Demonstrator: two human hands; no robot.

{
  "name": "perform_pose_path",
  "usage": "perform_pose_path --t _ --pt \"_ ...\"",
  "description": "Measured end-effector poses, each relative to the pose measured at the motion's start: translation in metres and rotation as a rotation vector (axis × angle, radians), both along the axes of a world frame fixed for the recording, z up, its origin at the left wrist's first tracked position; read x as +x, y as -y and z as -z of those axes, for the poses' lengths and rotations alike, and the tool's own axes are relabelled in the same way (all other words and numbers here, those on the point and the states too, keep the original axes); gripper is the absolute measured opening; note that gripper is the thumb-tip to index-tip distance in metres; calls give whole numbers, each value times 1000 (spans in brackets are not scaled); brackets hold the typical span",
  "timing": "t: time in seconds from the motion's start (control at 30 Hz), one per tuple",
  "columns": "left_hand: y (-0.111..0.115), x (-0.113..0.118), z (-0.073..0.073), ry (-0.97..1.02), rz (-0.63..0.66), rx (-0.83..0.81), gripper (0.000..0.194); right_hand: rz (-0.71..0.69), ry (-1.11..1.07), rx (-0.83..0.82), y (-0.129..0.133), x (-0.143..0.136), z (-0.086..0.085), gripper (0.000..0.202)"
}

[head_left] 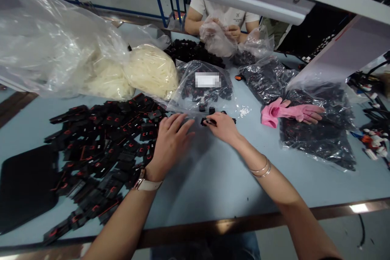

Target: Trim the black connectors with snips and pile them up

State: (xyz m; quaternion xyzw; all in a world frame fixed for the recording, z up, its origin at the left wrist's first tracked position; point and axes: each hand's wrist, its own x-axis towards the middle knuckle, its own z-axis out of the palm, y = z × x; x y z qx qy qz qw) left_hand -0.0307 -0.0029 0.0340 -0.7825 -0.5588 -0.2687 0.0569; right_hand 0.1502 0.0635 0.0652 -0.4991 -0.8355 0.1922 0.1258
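My left hand (170, 142) is over the right edge of a heap of black plastic parts with red bits (118, 142). Its fingers are stretched forward and apart, slightly blurred, with nothing seen in them. Farther right, my right hand (224, 126) has its fingertips pinched on a small black plastic part (207, 121) at the table surface. More small black pieces (212, 110) lie just beyond those fingers, partly hidden by the hand. A clear bag of similar black and red parts (204, 89) sits behind them, a blurred white label on top.
Tiny white pieces (243, 111) lie right of my right hand. A pink glove (289, 111) rests on bagged dark parts (317, 142). Bags of cream-coloured pieces (150, 71) stand at back left. A black flat pad (29, 187) lies at left. A co-worker (225, 20) handles a plastic bag opposite.
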Motion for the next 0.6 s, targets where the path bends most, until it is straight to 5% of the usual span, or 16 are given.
perform_pose_path --t 0.13,0.33,0.47,0.6 --pt "8 13 4 94 163 -17 38 103 -201 -223 19 10 -3 38" --pt "17 29 16 186 273 -95 18 97 -265 -458 30 31 11 44" --pt "14 33 21 216 282 -174 16 322 -275 -196 8 58 13 40" --pt "11 33 26 234 288 -255 16 496 34 112 -19 91 14 28"
